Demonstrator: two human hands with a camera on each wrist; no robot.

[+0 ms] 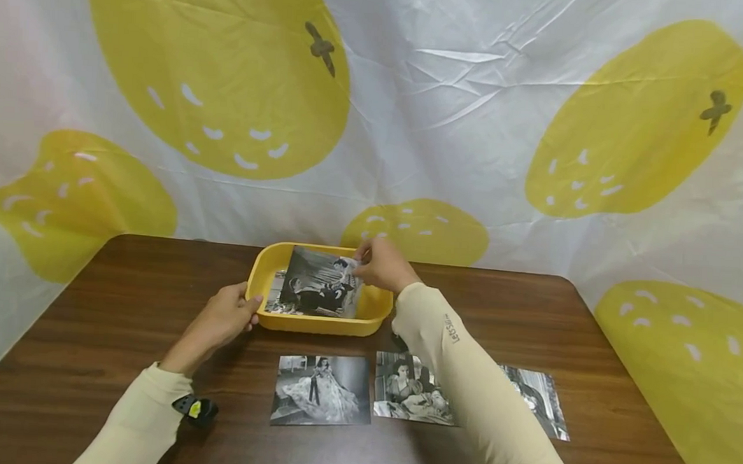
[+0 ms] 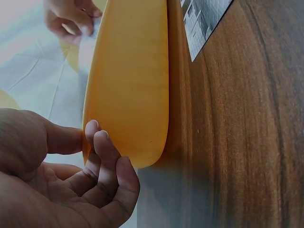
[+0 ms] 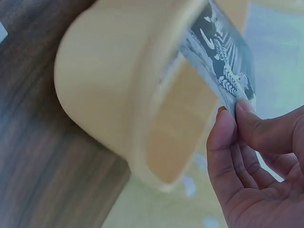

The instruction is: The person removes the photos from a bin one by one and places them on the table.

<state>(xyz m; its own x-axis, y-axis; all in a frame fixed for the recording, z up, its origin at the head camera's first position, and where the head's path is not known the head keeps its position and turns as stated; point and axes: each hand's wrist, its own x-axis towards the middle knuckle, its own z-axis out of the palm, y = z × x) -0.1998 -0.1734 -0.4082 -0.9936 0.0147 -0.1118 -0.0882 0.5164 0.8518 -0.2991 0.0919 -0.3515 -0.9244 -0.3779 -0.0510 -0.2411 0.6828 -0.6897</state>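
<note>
I have the left hand (image 1: 228, 312) gripping the yellow tray (image 1: 322, 325) at its left end; the right hand (image 1: 385, 264) pinches one photo (image 1: 318, 282), tilted in the tray's opening. A hard pinch could, I judge, crease it; pulling the rim could shift the tray. Count: one table (image 1: 154, 284), one tray, three loose photos (image 1: 322, 390) on the table, one held, at least one partly covered photo (image 1: 275, 298) inside.

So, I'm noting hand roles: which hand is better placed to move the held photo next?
Probably the right hand: it pinches the photo by its edge, while the left hand is occupied holding the yellow tray at its left end.
</note>
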